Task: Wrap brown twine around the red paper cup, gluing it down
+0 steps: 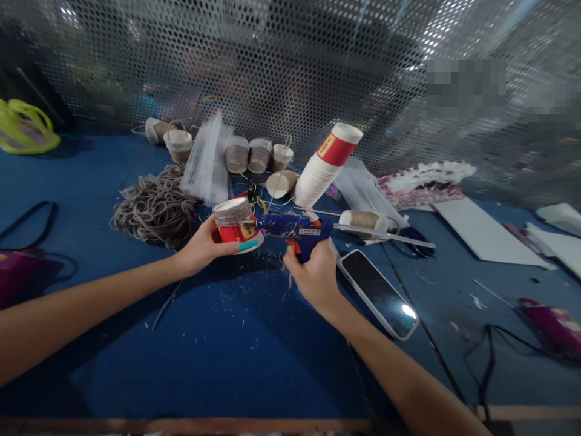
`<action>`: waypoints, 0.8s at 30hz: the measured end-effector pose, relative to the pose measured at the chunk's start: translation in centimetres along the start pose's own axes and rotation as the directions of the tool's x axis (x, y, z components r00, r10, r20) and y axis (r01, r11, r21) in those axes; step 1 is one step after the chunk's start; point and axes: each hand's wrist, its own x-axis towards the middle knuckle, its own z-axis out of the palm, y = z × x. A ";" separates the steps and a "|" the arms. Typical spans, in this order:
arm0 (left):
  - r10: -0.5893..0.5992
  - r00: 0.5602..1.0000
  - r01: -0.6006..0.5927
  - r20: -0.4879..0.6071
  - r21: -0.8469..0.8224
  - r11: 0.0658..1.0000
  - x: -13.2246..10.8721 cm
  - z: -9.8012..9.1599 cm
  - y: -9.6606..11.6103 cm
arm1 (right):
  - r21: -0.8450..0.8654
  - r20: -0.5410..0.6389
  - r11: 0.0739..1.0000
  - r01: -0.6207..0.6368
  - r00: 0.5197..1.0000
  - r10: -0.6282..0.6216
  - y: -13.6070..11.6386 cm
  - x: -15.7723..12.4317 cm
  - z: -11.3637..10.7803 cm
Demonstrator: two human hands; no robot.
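- Paper cup (230, 234): above the desk (181, 369), gripped by curled left hand (206, 245); yellow label (249, 232) unreadable.
- Glue gun (284, 225): right hand (318, 272) closed round it; sticker (309, 231) illegible.
- Both forearms (113, 289): cut off by view's edges.

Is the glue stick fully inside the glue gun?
Partly out: the glue stick juts well beyond the back of the glue gun.

The blue desk (218, 363) was flecked with pale scraps (477, 302). On it stood a stack (312, 178) of white cups. Left of the stack were several wrapped cups (237, 155), some clear sticks (209, 163) and, farther left, a heap of grey cord (154, 209). Right of the stack lay more sticks (361, 181) and, well beyond, a white board (492, 233). In front of the stack, to its right, lay a phone (379, 290).
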 end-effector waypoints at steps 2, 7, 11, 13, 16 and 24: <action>0.004 1.000 -0.004 0.009 0.006 1.000 0.0 -0.1 0.0 | -0.008 -0.008 1.000 -0.003 1.000 0.003 0.0 0.0 0.0; -0.009 1.000 0.009 0.000 -0.002 1.000 -0.1 -0.2 0.0 | -0.021 -0.035 1.000 0.011 0.999 -0.012 -0.1 0.2 0.0; -0.011 1.000 0.011 -0.017 -0.013 1.000 -0.1 0.0 0.1 | -0.038 -0.054 0.999 0.018 0.998 -0.020 -0.1 0.2 0.0; -0.020 0.999 0.020 -0.024 -0.022 1.000 -0.2 0.1 0.1 | -0.047 -0.053 0.999 0.020 0.998 -0.023 -0.1 0.2 -0.1; -0.036 0.999 0.035 -0.034 -0.032 0.999 -0.2 0.2 0.3 | -0.047 -0.058 0.998 0.031 0.998 -0.034 0.0 0.3 -0.1; -0.058 0.998 0.057 -0.019 -0.026 0.998 -0.3 0.0 0.4 | -0.039 -0.070 0.999 0.031 0.997 -0.034 -0.1 0.4 -0.2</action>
